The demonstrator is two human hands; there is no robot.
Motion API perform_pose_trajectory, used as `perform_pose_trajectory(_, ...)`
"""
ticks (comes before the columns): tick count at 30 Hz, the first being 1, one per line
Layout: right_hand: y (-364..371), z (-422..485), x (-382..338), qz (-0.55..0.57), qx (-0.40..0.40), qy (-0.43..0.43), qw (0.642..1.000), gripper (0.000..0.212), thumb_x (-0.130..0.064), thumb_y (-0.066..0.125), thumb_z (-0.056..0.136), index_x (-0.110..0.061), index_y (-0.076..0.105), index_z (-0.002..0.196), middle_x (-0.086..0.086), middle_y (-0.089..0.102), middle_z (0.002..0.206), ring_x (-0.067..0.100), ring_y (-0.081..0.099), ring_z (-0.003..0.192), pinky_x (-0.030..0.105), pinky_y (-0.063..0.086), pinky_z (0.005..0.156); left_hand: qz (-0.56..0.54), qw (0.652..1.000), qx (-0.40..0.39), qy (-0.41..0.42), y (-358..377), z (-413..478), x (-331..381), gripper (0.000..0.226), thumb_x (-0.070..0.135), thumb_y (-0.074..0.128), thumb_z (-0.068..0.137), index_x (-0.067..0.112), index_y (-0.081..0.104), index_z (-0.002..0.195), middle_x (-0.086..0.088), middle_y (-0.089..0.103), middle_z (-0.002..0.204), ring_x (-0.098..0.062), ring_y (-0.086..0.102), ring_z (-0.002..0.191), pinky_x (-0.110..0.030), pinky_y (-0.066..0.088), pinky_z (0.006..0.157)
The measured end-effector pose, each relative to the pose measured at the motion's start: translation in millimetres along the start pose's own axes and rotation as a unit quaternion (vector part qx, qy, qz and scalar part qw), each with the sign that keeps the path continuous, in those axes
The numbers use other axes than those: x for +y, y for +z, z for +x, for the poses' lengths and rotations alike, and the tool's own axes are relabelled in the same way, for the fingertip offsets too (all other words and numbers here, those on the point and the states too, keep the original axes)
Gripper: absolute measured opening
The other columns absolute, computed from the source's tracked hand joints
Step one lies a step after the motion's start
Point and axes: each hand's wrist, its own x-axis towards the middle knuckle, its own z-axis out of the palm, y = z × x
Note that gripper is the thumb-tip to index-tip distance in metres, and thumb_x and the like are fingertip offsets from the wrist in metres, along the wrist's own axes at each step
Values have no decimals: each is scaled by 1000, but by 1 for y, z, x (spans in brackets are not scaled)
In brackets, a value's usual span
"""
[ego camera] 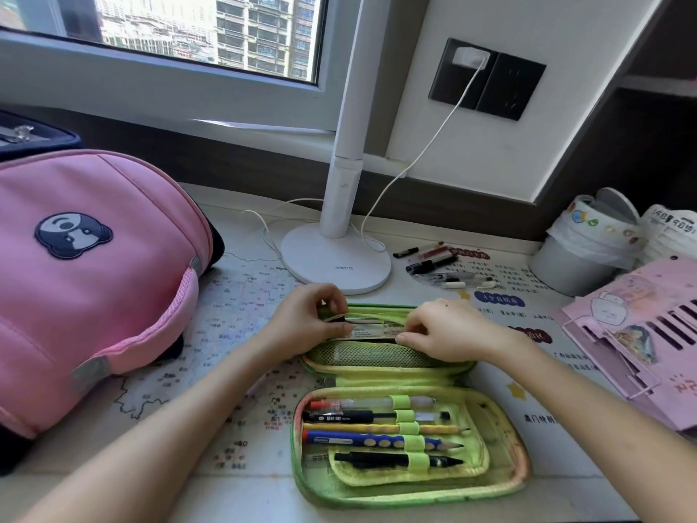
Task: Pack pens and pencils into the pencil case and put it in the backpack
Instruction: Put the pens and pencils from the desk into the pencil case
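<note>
Tabletop: I see a pale tabletop (241, 496) under a map-printed mat (241, 296).
Left: pink backpack (94, 277), lying flat.
Middle: green pencil case (490, 420), open; white lamp base (335, 262) just behind.
Right: loose pens (437, 266), grey bin (577, 266), pink stand (641, 334).

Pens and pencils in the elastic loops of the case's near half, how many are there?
5, top to bottom: red-tipped clear pen, labelled black pen, yellow pencil, blue pencil, plain black pen. More may lie hidden under the flap.

Left hand (301, 320) and right hand (450, 330) are pinching pens (373, 328) in the open case (520, 462), mid-frame; the backpack (94, 281) is lying at left.
</note>
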Motion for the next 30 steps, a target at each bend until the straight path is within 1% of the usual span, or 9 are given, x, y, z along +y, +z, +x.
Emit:
perform_pose_trajectory(4,-6,-3,0,-9,-44,8,999,44,-54,46,89,-16,68,90,2,66,78,17,58,69,31,42,57,28,999,-3,25,0,0,-3,27,32,79,66,32,69,92,5,63,90,-17,54,93,-39,46,87)
perform_pose_trajectory(10,-14,-12,-7,33,-16,26,999,21,-35,62,85,-18,62,97,-1,60,104,17,50,100,34,41,83,57,997,-35,41,-3,1,-5,16,47,74,66,45,67,80,14,56,86,-17,48,95,-45,40,92)
perform_pose_trajectory(11,-13,-15,-7,43,-11,33,998,20,-33,61,86,-18,61,99,-1,59,107,17,49,102,34,41,85,79,995,-46,47,-3,2,-4,20,56,68,67,42,69,81,17,54,86,-15,46,97,-45,39,93)
perform_pose_trajectory(14,-10,-22,-10,63,15,32,997,13,-28,57,88,-20,54,97,-3,55,102,17,46,97,30,35,80,208,972,-72,78,-3,1,0,63,75,29,68,36,69,97,22,51,92,-12,41,103,-38,30,91)
perform_pose_trajectory(17,0,-24,-11,73,71,23,995,12,-17,55,87,-23,46,89,-5,45,89,15,35,87,29,26,83,269,954,-87,103,-1,-1,3,78,85,13,64,38,64,101,21,48,97,-11,40,104,-34,23,85)
perform_pose_trajectory(20,9,-24,-9,119,133,19,984,22,-7,55,80,-25,44,86,-6,46,86,17,37,88,31,29,85,286,951,-87,82,5,-1,9,66,80,19,63,40,61,95,17,52,100,-12,39,107,-34,22,85)
perform_pose_trajectory(25,15,-27,1,251,152,33,955,36,-2,57,78,-27,53,105,-10,53,93,12,40,98,31,32,88,335,936,-105,29,7,-1,26,29,61,46,82,33,52,83,11,49,99,-13,41,108,-35,25,90)
perform_pose_trajectory(28,27,-28,12,348,179,40,919,37,-4,64,75,-32,57,99,-16,58,88,12,49,99,37,40,91,381,917,-120,24,7,-2,33,26,58,47,83,33,51,82,9,51,103,-14,41,107,-35,26,91)
perform_pose_trajectory(30,34,-27,13,400,199,37,894,36,-3,67,74,-32,59,95,-15,59,85,10,52,94,39,45,90,374,919,-125,19,7,-1,35,23,57,50,82,34,53,87,8,53,108,-15,42,108,-36,28,93)
